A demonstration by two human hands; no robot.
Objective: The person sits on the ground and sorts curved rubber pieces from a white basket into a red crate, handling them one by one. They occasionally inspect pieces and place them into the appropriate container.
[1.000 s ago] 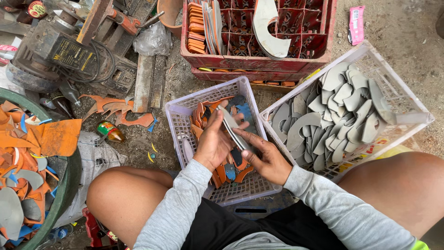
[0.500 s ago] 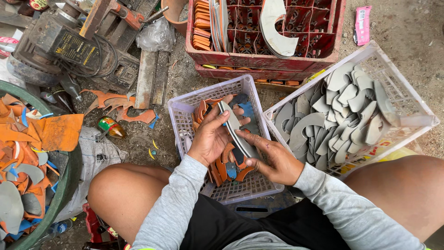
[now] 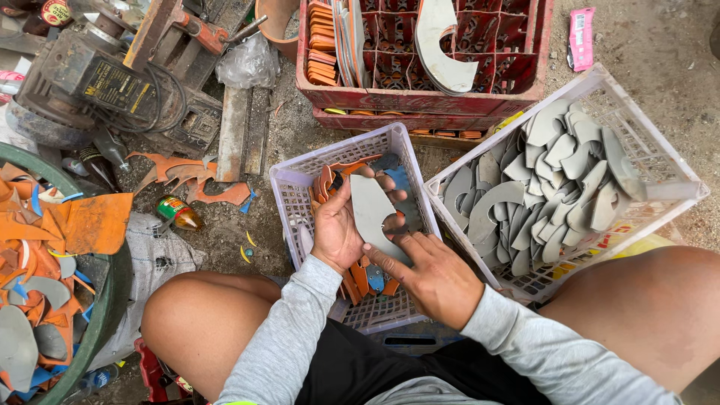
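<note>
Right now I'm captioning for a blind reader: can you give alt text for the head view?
A seated person's left hand holds a flat grey cut-out piece over a pale plastic basket of orange pieces, the right hand fingering its lower edge. Beside it sits a white basket of grey pieces, with a red crate behind.

Landmark: middle basket [image 3: 300, 196], on ground between knees. Cut piece [image 3: 373, 210] held over it by left hand [image 3: 337, 232] and right hand [image 3: 439, 281]. Right: basket of cut pieces [image 3: 679, 184]. Behind: crate [image 3: 420, 97]. Left: bottle [image 3: 178, 213], tub [image 3: 112, 300]. Behind-left: machine [image 3: 90, 75].
</note>
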